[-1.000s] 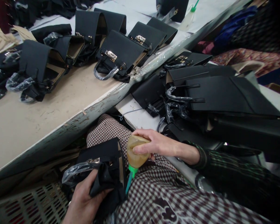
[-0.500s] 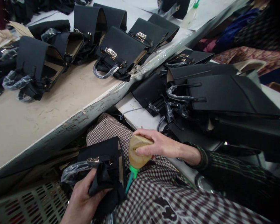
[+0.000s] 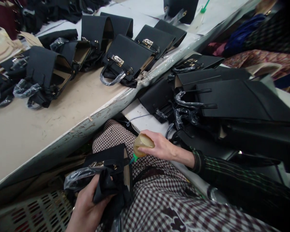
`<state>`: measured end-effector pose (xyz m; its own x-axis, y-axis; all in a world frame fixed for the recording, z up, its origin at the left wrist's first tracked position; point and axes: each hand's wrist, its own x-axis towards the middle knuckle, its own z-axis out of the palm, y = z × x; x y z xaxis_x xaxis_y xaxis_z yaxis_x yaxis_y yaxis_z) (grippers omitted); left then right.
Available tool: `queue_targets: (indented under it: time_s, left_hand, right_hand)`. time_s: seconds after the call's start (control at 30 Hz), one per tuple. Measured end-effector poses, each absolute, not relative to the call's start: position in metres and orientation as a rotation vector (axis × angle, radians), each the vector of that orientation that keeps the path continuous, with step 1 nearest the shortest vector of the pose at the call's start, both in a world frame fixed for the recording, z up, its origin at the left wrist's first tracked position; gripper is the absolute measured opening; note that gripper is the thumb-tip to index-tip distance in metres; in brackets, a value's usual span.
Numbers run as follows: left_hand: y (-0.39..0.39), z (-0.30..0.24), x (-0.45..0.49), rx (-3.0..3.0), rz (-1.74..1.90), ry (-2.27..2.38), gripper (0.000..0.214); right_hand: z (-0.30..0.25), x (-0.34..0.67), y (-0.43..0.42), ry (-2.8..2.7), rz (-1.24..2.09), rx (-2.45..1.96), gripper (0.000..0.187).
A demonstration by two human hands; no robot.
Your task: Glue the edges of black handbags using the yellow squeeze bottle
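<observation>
A black handbag (image 3: 108, 154) with a gold clasp and plastic-wrapped handle rests on my lap. My left hand (image 3: 88, 203) is closed on its dark cloth lining, thumb on top and fingers underneath. In my right hand (image 3: 157, 145) is a squeeze bottle (image 3: 142, 145) of yellowish glue-like liquid, tipped downward. Its green nozzle (image 3: 134, 158) points at the bag's right side edge, where the beige inside shows. Whether the tip touches the edge I cannot tell.
Several black handbags (image 3: 128, 53) stand on the worktable (image 3: 62, 112) to the left. More bag bodies (image 3: 232, 100) are piled at right. A plastic basket (image 3: 38, 212) sits low left. Another squeeze bottle (image 3: 195, 22) stands at the back, near another person's arm (image 3: 263, 6).
My right hand has raised the bottle slightly, and its nozzle has gone from the lower part of the bag's side edge to the upper part. My left hand keeps its hold.
</observation>
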<state>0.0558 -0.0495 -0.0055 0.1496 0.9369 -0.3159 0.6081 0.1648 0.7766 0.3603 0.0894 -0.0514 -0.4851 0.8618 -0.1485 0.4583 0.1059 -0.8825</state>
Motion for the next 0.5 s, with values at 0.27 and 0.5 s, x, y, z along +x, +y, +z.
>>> queue_targets:
  time_s: [0.27, 0.5]
  left_hand:
    - [-0.050, -0.005, 0.063, 2.036, 0.311, 1.880, 0.030]
    - [-0.028, 0.043, 0.029, 0.926, 0.794, 2.463, 0.053]
  right_hand:
    - [-0.029, 0.373, 0.093, -1.098, 1.910, -1.161, 0.032]
    - [-0.022, 0.369, 0.089, -0.275, 2.030, -0.829, 0.030]
